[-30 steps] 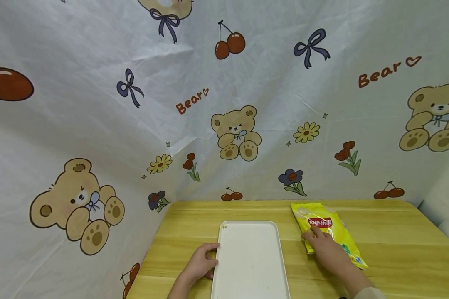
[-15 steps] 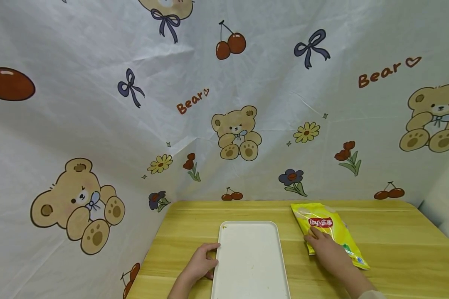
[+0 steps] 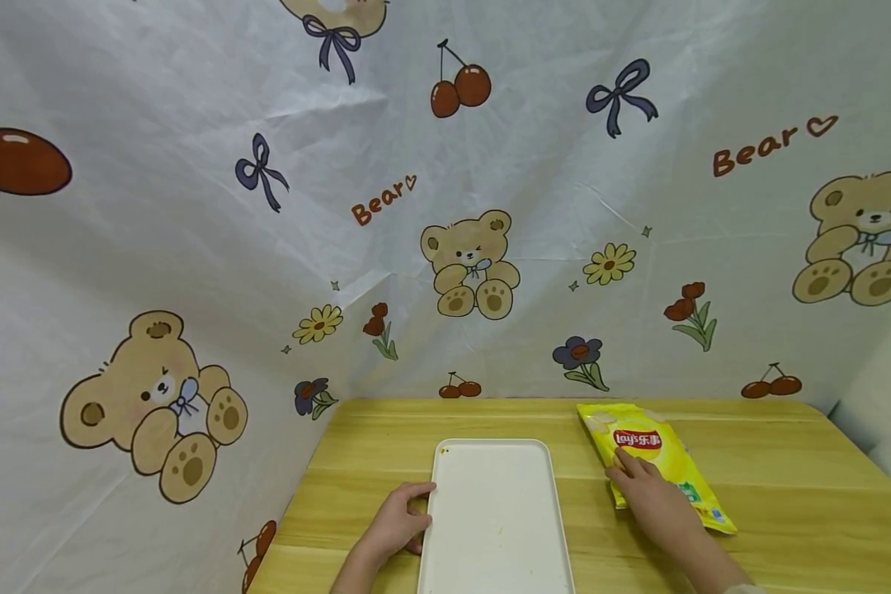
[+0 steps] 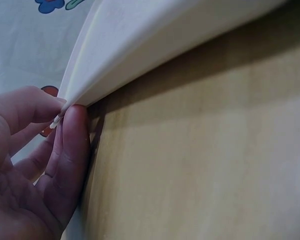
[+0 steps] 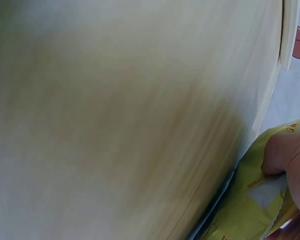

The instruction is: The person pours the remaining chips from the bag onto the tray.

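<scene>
A white rectangular tray (image 3: 497, 520) lies lengthwise on the wooden table, with small specks on its surface. My left hand (image 3: 393, 525) pinches its left rim; in the left wrist view the fingertips of that hand (image 4: 37, 150) meet at the tray's edge (image 4: 125, 55). To the right lies a yellow bag of potato chips (image 3: 683, 458) with a red label, set at a slant. My right hand (image 3: 657, 499) grips the bag's near left side. In the right wrist view the thumb (image 5: 280, 155) presses into the bag (image 5: 235, 215); the other fingers are mostly hidden.
The light wooden table (image 3: 802, 470) carries the tray and the bag. Behind it and along the left hangs a white cloth (image 3: 535, 181) printed with bears, bows, cherries and flowers.
My right hand and the chip bag have shifted slightly to the right, and the bag's surface has tilted a little. My left hand and the tray have stayed in place.
</scene>
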{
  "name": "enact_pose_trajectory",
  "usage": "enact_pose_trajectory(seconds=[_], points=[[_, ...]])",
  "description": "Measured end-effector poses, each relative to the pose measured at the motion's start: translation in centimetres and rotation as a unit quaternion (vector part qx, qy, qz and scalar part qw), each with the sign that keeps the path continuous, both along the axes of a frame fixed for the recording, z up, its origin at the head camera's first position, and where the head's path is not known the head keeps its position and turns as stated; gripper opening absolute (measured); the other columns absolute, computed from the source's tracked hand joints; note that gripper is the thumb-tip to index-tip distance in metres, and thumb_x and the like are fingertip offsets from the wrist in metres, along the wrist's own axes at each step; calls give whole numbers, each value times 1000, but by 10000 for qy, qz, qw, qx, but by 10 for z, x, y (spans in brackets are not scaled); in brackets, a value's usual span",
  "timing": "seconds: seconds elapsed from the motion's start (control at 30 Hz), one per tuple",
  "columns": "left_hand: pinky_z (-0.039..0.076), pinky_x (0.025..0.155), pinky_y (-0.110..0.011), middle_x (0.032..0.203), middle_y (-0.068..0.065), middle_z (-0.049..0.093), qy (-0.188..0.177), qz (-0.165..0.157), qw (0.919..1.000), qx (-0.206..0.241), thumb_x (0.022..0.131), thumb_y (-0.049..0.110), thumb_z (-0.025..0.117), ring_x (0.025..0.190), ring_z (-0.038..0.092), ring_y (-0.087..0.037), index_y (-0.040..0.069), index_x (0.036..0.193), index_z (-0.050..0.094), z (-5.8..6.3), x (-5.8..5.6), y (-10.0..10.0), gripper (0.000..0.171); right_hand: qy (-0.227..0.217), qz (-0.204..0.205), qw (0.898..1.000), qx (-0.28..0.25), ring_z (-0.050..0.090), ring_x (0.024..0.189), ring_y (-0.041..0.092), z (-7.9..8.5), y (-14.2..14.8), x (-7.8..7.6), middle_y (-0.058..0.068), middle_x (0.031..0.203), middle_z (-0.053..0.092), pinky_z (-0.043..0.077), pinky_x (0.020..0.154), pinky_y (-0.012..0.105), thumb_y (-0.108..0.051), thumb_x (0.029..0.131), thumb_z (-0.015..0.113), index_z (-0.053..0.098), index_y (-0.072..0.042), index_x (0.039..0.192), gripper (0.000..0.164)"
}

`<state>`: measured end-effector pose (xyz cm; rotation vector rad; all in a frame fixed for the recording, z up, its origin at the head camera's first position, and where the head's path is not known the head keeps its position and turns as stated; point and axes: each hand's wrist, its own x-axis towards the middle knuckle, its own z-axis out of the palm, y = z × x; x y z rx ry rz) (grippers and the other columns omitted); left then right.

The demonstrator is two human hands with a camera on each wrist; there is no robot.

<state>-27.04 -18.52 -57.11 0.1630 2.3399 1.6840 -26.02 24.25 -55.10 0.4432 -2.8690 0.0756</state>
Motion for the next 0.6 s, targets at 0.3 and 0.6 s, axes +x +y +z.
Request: enact_pose_trajectory(seconds=[0.3,0.6], points=[[56,43,-31,137,-18,47,7,28,10000,-42,84,-6,63,56,51,-13,4,141,55,1,1,0,58,337,86,9993,160,59,118,41,5,1,6,18,140,56,60,78,54,6,85,70,66,-13,122,41],[56,43,-31,135,-16,48,46,38,9999,-82,84,-5,63,59,51,-13,5,140,57,-1,-1,0,57,559,235,9980,183,59,119,41,8,-1,10,18,140,56,61,76,52,7,85,70,65,-13,119,40]])
